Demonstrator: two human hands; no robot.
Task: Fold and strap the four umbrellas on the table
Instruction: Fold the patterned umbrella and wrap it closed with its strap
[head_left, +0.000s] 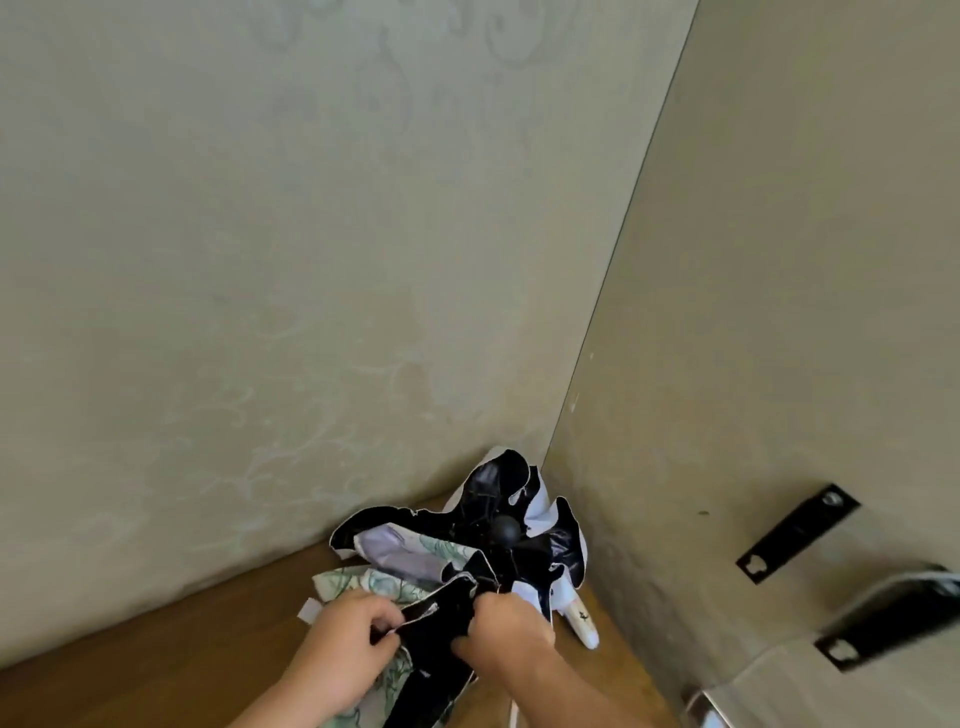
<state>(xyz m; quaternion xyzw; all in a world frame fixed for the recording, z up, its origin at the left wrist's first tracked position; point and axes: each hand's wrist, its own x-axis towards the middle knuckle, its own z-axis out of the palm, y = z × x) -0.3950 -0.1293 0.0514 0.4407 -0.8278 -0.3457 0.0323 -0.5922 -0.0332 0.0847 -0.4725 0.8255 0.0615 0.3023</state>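
Note:
A collapsed umbrella (452, 623) with a black lining and a white and green floral outside lies bunched on the wooden table (197, 644), in front of me. My left hand (345, 649) pinches a fold of its black fabric at the left. My right hand (506, 634) grips the black fabric just to the right. A white strap tab (310, 609) sticks out left of my left hand. Behind lies a second loose umbrella (498, 514), black inside and pale outside, with a round black knob (503, 531). A white handle (582, 621) pokes out at the right.
The table sits in a corner between a patterned green wall (311, 260) behind and a plain wall (779, 312) at the right. Two black metal brackets (797, 532) are fixed on the right wall, and a shelf-like ledge (893, 613) juts out there.

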